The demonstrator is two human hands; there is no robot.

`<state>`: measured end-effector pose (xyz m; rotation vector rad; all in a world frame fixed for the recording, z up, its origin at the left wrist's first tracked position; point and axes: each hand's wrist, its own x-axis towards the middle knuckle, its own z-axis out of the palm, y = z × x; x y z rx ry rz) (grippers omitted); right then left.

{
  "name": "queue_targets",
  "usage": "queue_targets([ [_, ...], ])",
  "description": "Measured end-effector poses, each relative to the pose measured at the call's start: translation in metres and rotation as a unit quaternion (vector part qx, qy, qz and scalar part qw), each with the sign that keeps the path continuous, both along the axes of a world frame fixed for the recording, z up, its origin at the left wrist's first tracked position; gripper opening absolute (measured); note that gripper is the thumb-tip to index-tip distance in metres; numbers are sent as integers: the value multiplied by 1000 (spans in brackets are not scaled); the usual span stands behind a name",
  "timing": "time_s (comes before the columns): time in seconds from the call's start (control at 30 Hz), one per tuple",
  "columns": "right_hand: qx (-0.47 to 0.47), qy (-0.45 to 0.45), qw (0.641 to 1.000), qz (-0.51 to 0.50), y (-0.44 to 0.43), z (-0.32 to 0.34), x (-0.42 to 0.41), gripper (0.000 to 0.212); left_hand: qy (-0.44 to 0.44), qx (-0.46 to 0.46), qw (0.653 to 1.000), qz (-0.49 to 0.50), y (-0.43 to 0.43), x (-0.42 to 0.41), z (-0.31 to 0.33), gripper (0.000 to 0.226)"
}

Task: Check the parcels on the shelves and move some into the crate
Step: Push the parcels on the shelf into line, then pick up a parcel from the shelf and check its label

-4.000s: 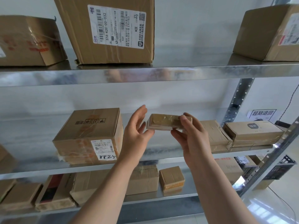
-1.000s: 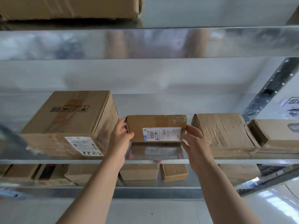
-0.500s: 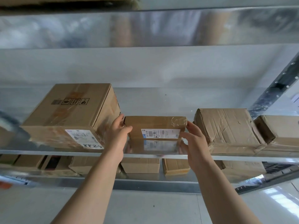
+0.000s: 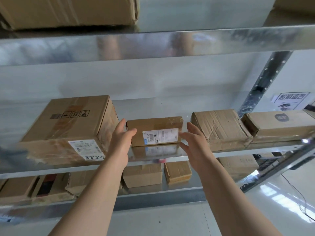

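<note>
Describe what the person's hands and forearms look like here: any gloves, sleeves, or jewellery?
Both the left hand and the right hand are bare, without gloves. No ring, watch or bracelet shows. The forearms are uncovered right down to the frame's bottom edge, so no sleeve is in view.

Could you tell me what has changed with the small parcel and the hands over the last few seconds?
The small parcel, held up in both hands four seconds ago, now rests on the middle shelf, label facing out. The left hand and right hand have let go and drawn back, open. The large box and crumpled parcel stayed put.
</note>
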<state>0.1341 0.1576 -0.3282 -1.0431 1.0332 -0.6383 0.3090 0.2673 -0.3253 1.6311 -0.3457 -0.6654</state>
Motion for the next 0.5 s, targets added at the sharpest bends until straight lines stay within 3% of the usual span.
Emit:
queue_targets([
  [0.13,-12,-5,1000,-4,9,11,-10,64,-58,6,998,14,-1,-4,3,67],
  [0.3,-19,-17,999,-32,16,23,-35,41,-266,127,954,-51,-17,-27,10,71],
  [0.4,-25,-16,997,-75,10,24,-51,56,-322,126,935,-79,-33,-44,19,70],
  [0.5,-40,-2,995,-93,2,27,-66,59,-316,106,936,-113,-47,-64,27,70],
])
